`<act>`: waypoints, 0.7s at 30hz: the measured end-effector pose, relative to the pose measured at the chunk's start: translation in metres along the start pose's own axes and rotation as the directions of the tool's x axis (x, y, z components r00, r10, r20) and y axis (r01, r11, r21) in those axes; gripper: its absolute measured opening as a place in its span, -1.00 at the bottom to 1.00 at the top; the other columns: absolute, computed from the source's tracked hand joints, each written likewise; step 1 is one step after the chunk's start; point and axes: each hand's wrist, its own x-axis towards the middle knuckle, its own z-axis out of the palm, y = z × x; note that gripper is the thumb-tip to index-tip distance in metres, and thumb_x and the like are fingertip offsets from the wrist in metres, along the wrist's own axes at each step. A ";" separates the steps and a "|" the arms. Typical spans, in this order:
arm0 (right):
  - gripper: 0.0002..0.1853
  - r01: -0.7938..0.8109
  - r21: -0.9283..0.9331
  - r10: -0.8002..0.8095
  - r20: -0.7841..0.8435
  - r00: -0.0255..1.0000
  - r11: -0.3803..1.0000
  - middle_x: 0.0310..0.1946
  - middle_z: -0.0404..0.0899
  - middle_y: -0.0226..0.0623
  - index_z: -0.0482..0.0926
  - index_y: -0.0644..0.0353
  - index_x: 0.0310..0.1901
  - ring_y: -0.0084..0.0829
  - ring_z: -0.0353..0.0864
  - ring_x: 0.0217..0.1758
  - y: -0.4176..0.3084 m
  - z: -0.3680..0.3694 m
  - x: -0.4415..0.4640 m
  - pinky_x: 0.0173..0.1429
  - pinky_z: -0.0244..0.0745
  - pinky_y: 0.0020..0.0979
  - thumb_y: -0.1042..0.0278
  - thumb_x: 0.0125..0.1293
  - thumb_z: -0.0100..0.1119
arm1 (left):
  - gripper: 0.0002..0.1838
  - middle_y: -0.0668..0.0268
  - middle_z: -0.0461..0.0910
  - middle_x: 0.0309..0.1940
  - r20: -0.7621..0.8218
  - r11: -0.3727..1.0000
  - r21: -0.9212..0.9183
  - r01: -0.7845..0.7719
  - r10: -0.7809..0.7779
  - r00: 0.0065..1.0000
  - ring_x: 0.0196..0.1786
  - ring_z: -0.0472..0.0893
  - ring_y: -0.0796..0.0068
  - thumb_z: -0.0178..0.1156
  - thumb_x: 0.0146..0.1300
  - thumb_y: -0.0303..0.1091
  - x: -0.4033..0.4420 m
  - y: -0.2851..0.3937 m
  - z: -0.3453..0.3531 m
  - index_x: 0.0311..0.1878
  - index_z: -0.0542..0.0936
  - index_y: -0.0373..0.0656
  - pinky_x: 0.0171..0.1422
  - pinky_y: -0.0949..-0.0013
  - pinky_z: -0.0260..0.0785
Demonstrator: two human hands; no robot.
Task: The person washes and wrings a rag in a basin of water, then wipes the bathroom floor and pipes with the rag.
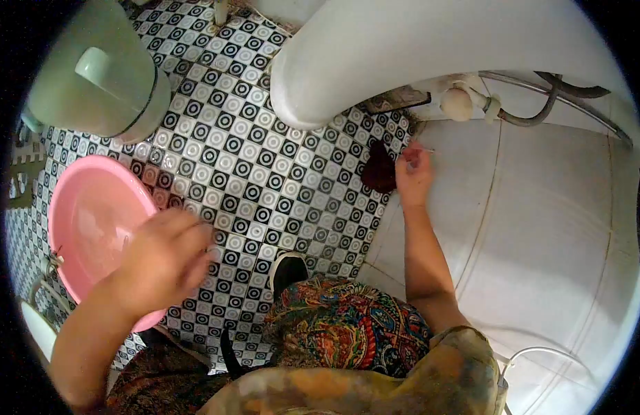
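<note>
My right hand [414, 176] is stretched forward to the corner where the patterned floor meets the pale wall tiles. Its fingers are curled into a pinch, and a small whitish tip shows at them, too small to name. A dark red crumpled cloth [379, 168] lies right against the thumb side of this hand; whether the fingers grip it is hidden. On the left, my left hand [169, 256] hovers in front of the rim of a pink basin [62, 257]. Its fingers are bent and smeared by motion. Clear-looking water stands in the basin.
A white ceramic pedestal [295, 90] rises ahead, with grey hoses [541, 117] and a valve [458, 104] beside it. At the upper left stands a pale green bin [98, 90]. My shoe [288, 270] is on the black-and-white tiled floor [254, 155].
</note>
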 end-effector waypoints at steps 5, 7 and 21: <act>-0.81 0.227 -0.158 -0.225 0.027 0.974 0.961 -0.30 0.46 -0.34 0.43 0.24 -0.21 -0.49 0.44 -0.29 0.001 0.005 -0.003 -0.17 0.36 -0.48 0.45 0.10 0.04 | -0.64 0.01 0.24 0.12 -0.327 0.902 -0.118 -0.416 0.360 0.874 0.06 0.34 0.01 0.20 -0.13 -0.42 0.139 0.031 0.075 -0.16 0.47 -0.16 0.10 0.15 0.25; -0.82 0.334 -0.209 -0.334 0.039 0.942 0.919 -0.34 0.45 -0.35 0.45 0.21 -0.23 -0.46 0.44 -0.29 0.005 0.005 -0.001 -0.22 0.36 -0.45 0.40 0.11 0.04 | -0.59 0.00 0.21 0.13 -0.445 0.891 -0.160 -0.426 0.320 0.836 0.14 0.26 -0.01 0.19 -0.11 -0.35 0.182 0.048 0.105 -0.08 0.46 -0.14 0.20 0.11 0.14; -0.69 -0.101 0.494 0.013 0.179 0.984 0.864 -0.18 0.43 -0.30 0.39 0.18 -0.13 -0.34 0.42 -0.14 0.020 0.019 -0.025 -0.06 0.36 -0.33 0.14 0.24 -0.13 | -0.48 0.01 0.28 0.06 -0.393 0.902 -0.329 -0.280 0.139 0.909 0.13 0.25 0.02 0.12 -0.05 -0.29 0.250 0.070 0.157 0.03 0.34 -0.29 0.22 0.16 0.13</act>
